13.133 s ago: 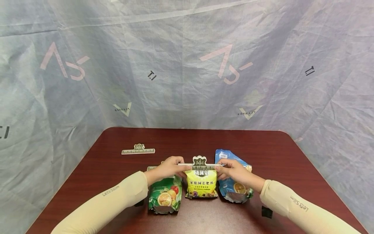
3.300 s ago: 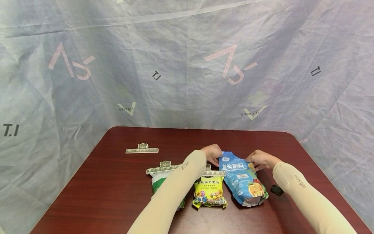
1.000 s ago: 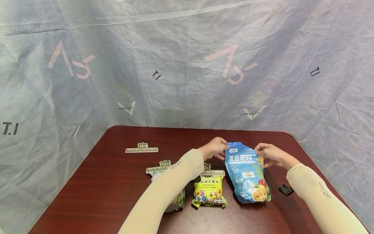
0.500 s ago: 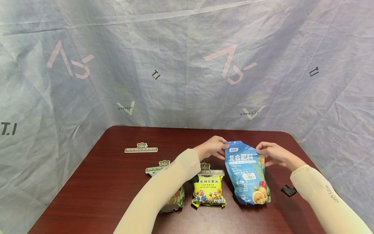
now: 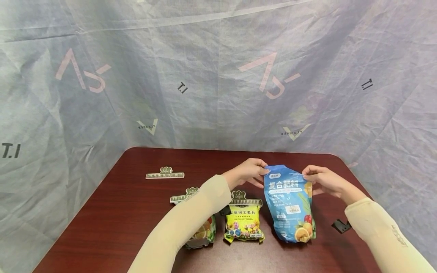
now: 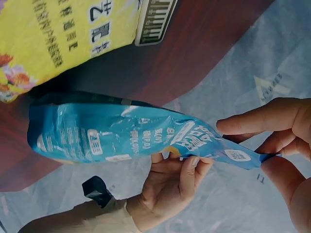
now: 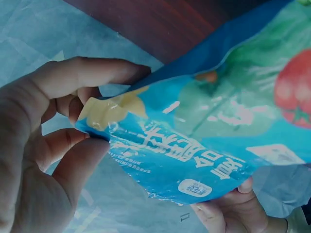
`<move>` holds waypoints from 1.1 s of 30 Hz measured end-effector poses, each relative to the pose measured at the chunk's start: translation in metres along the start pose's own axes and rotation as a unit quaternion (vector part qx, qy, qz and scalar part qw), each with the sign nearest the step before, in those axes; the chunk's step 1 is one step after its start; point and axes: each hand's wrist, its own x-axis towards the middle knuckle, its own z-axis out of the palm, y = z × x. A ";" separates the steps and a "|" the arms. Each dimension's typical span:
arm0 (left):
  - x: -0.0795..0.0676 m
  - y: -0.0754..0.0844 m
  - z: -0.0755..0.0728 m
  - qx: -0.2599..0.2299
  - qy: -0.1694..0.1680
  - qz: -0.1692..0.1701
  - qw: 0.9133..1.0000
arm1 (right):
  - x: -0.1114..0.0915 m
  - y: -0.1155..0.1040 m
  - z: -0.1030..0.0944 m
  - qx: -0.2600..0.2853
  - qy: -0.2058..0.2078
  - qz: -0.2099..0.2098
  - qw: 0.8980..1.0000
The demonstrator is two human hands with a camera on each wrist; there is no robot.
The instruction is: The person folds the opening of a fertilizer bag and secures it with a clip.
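Observation:
A blue fertilizer bag (image 5: pixel 288 204) with fruit printed on it stands upright on the right side of the table. My left hand (image 5: pixel 250 172) pinches its upper left corner between thumb and fingers; the left wrist view shows the bag's blue edge (image 6: pixel 243 156) caught there. On the other side, my right hand (image 5: pixel 324 180) pinches the upper right corner, seen close up in the right wrist view beside the yellow print (image 7: pixel 114 111). Left of it lies a yellow fertilizer bag (image 5: pixel 244 223) with a sealing clip (image 5: pixel 244 201) across its top.
A green bag (image 5: pixel 205 235) with its own clip (image 5: pixel 184 197) is partly hidden behind my left sleeve (image 5: pixel 187 216). A loose clip (image 5: pixel 165 173) lies at the back left of the dark red table (image 5: pixel 119 204). Printed grey cloth (image 5: pixel 218 76) hangs behind the table.
The blue bag, slumped and leaning back earlier, now stands raised between both hands. Thirteen seconds ago both hands held the clip on the yellow bag. Over the last second the hands shifted slightly right.

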 end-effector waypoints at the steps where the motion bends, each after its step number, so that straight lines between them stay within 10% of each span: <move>1: -0.001 0.001 0.000 -0.002 -0.001 0.002 1.000 | -0.001 0.000 0.000 0.002 -0.004 -0.004 1.000; 33: -0.023 0.018 -0.005 -0.003 -0.040 0.061 0.997 | -0.025 -0.016 0.004 0.016 0.009 -0.083 0.996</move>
